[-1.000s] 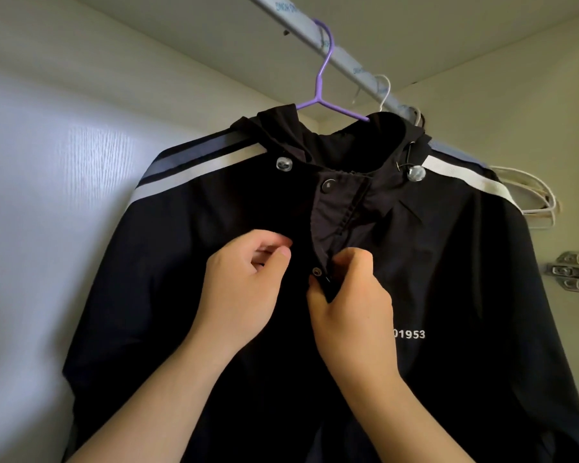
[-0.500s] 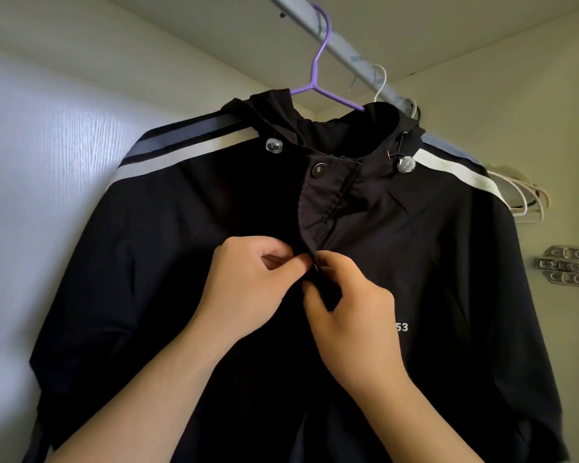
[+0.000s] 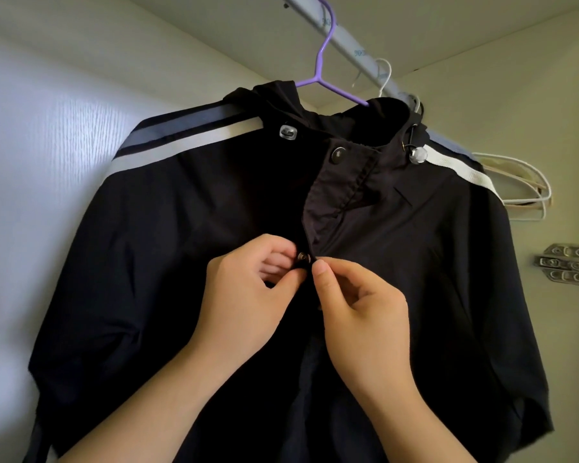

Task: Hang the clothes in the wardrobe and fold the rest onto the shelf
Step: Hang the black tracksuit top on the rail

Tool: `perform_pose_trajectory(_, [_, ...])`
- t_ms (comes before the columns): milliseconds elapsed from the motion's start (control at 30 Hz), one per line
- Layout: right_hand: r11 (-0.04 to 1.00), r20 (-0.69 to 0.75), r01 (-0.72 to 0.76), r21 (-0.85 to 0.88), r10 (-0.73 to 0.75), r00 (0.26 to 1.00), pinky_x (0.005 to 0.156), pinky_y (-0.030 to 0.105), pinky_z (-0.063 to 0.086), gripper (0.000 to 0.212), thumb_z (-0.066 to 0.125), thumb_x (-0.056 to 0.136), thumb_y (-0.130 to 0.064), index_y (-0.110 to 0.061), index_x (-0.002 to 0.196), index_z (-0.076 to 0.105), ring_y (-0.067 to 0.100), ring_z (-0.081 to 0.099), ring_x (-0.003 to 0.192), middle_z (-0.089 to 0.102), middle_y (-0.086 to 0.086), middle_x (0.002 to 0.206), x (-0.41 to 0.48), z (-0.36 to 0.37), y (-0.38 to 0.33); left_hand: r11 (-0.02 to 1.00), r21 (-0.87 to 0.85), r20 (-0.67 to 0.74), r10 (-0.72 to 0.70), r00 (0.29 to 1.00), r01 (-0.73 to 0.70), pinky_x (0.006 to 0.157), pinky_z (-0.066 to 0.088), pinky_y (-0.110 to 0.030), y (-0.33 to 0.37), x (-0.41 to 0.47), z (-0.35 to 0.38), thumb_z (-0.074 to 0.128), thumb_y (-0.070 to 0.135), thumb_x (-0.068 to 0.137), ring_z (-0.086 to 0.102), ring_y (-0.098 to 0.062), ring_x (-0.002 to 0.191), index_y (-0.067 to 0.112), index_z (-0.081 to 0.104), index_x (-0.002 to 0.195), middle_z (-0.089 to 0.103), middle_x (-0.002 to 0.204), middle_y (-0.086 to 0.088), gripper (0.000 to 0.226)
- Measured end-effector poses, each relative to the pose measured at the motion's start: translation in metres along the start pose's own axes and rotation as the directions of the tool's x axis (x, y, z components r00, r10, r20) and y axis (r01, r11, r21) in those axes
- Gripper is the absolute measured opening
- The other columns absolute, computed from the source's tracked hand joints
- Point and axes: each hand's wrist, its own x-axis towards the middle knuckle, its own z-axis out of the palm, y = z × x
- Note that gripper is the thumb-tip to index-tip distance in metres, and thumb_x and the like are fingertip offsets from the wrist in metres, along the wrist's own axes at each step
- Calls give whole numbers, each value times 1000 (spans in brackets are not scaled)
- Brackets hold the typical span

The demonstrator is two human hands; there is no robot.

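A black hooded jacket (image 3: pixel 168 235) with grey and white shoulder stripes hangs on a purple hanger (image 3: pixel 321 66) from the wardrobe rail (image 3: pixel 351 45). My left hand (image 3: pixel 248 295) pinches the left front edge at chest height, beside a metal snap (image 3: pixel 303 257). My right hand (image 3: pixel 361 305) pinches the right front flap just to the right of that snap. The two hands almost touch at the jacket's placket. A closed snap (image 3: pixel 338 155) sits at the collar.
White empty hangers (image 3: pixel 522 188) hang on the rail behind the jacket at the right. A metal door hinge (image 3: pixel 565 265) is fixed to the right wardrobe wall. The left wardrobe wall (image 3: pixel 30 162) stands close to the jacket's sleeve.
The view has tilted up a little. My hands have shifted along the placket, drawing the two front edges close, and the metal snap now shows between my thumbs.
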Motion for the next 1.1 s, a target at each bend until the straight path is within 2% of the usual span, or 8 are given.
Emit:
perform_pose_trajectory(167, [999, -16, -30, 40, 31, 999, 74, 27, 59, 12, 66, 94, -26, -34, 89, 74, 2, 70, 79, 72, -22, 80, 2, 1, -2, 999, -31, -13, 21, 1000, -21, 69, 52, -10, -1, -1, -1, 83, 11, 77, 70, 1, 77, 30, 76, 84, 73, 79, 18, 21])
perform_pose_trajectory(400, [995, -4, 91, -48, -91, 996, 78, 10, 50, 16, 67, 94, -21, -35, 92, 74, -4, 67, 90, 72, -22, 88, 0, 4, -1, 959, 169, -78, 244, 967, -229, 64, 46, -5, -6, 1, -4, 84, 5, 74, 66, 0, 71, 15, 80, 84, 69, 72, 13, 15])
perform_pose_trajectory(500, [983, 13, 165, -84, -164, 986, 79, 9, 49, 15, 68, 93, -15, -27, 98, 77, -4, 67, 92, 72, -20, 90, 0, 3, 0, 972, 108, -57, 214, 975, -207, 67, 48, -8, -9, 2, -7, 81, 6, 78, 68, -1, 75, 19, 79, 87, 71, 74, 13, 16])
perform_pose_trajectory(600, [978, 56, 198, -68, -194, 979, 83, 8, 47, 23, 66, 92, -6, -21, 104, 78, -3, 66, 98, 71, -19, 97, 0, 2, 2, 994, -82, 10, 68, 998, -67, 69, 50, -10, -7, 2, -11, 74, 13, 86, 70, -1, 78, 30, 76, 88, 73, 78, 18, 16])
perform_pose_trajectory(733, [996, 144, 90, -8, -88, 986, 87, 10, 45, 40, 55, 93, 4, -26, 105, 77, -1, 62, 106, 68, -19, 105, -2, 1, 5, 989, -150, 20, 9, 1000, -6, 69, 52, -17, -4, 2, -8, 73, 32, 87, 71, -5, 77, 20, 78, 88, 74, 78, 13, 13])
perform_pose_trajectory(867, [996, 186, -66, 65, 53, 981, 96, 22, 47, 50, 47, 98, 4, -35, 108, 76, -1, 60, 110, 67, -20, 112, -1, -1, 11, 993, -106, 66, -37, 997, 44, 67, 51, -19, -10, 8, -5, 65, 27, 95, 66, -4, 72, 19, 76, 84, 70, 72, 12, 17])
perform_pose_trajectory(967, [987, 141, -130, 93, 116, 983, 101, 34, 50, 44, 46, 100, -1, -34, 111, 74, -1, 62, 110, 70, -18, 111, 0, 1, 15, 997, 42, 133, -75, 988, 70, 55, 39, -16, -13, 12, -2, 53, 32, 100, 51, -4, 59, 18, 65, 77, 55, 60, 10, 29])
perform_pose_trajectory(1100, [976, 108, -171, 136, 157, 982, 96, 32, 54, 33, 53, 100, -9, -32, 111, 74, -2, 65, 105, 73, -18, 105, 0, 4, 14, 987, 157, 67, -27, 997, 16, 60, 38, -13, -13, 11, 6, 46, 29, 103, 52, -7, 69, 13, 54, 77, 54, 70, 7, 31])
